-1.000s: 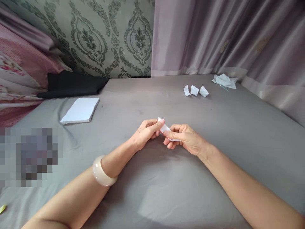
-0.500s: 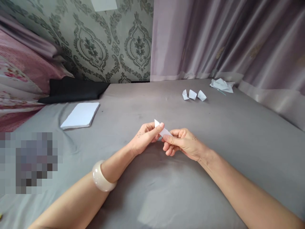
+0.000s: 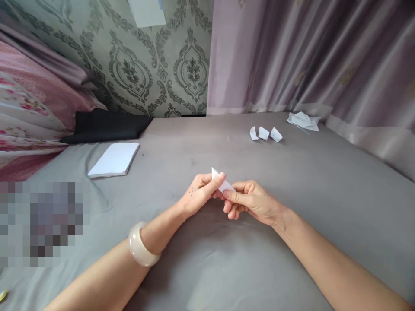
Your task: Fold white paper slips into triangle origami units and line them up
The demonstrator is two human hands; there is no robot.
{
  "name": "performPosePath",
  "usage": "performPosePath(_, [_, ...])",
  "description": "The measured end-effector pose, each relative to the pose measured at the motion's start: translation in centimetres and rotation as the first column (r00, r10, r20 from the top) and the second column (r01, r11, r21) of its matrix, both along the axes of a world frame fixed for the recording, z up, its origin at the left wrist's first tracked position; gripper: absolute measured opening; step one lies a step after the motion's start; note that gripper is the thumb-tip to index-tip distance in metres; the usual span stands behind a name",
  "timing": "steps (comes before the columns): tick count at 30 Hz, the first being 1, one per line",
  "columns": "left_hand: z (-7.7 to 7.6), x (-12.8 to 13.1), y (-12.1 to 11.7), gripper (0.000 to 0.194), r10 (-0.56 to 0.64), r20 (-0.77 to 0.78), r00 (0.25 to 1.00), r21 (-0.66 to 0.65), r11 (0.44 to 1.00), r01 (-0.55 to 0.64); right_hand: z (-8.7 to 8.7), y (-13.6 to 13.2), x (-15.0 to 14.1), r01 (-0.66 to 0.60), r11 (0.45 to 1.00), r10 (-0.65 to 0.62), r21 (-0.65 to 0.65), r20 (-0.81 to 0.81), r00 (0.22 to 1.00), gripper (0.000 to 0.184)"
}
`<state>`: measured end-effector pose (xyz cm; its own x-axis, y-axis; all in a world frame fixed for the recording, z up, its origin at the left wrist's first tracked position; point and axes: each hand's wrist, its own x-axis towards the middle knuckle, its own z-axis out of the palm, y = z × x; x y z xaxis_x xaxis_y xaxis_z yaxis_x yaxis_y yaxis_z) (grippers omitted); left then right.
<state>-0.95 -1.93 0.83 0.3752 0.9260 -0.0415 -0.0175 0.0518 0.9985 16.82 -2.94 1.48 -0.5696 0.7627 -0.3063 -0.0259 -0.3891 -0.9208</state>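
- Pinching the folded paper (image 3: 227, 186) from both ends, I have the left grip (image 3: 197, 196) closed on its upper part, thumb on top, and the right grip (image 3: 257, 203) closed on its lower end, probably to press the folds shut.
- That folded paper sits between my two grips over the grey cloth (image 3: 207, 268), one point showing past the left thumb.
- Three folded pieces (image 3: 263, 133) lie in a row farther off, likely placed there to leave me working room.
- The stack (image 3: 115, 159) lies neatly to the left, perhaps for easy taking.
- Loose papers (image 3: 301, 119) lie by the curtain (image 3: 372, 86), apparently out of the way.
- From my remote seat I read no brand or writing, even on the wall sheet (image 3: 147, 12).
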Motion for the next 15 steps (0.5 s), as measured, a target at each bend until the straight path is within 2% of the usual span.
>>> performPosePath(3, [0.2, 0.1, 0.1, 0.045, 0.054, -0.055, 0.997, 0.063, 0.997, -0.051, -0.1, 0.0, 0.0, 0.016, 1.000, -0.016, 0.004, 0.019, 1.000, 0.033])
performPosePath(9, [0.5, -0.2, 0.3, 0.045, 0.075, -0.070, 0.995, 0.061, 0.996, -0.071, 0.1, -0.1, -0.1, -0.056, 0.998, 0.057, -0.042, 0.010, 0.998, 0.040])
performPosePath(12, [0.1, -0.3, 0.6, 0.049, 0.132, -0.083, 0.988, 0.057, 0.990, -0.128, 0.2, -0.2, -0.5, 0.000, 1.000, -0.002, 0.020, 0.069, 0.998, 0.043])
performPosePath(15, [-0.4, -0.2, 1.2, 0.051, 0.165, -0.080, 0.983, 0.047, 0.986, -0.161, -0.3, -0.2, -0.8, 0.119, 0.983, -0.144, 0.143, 0.177, 0.974, 0.043])
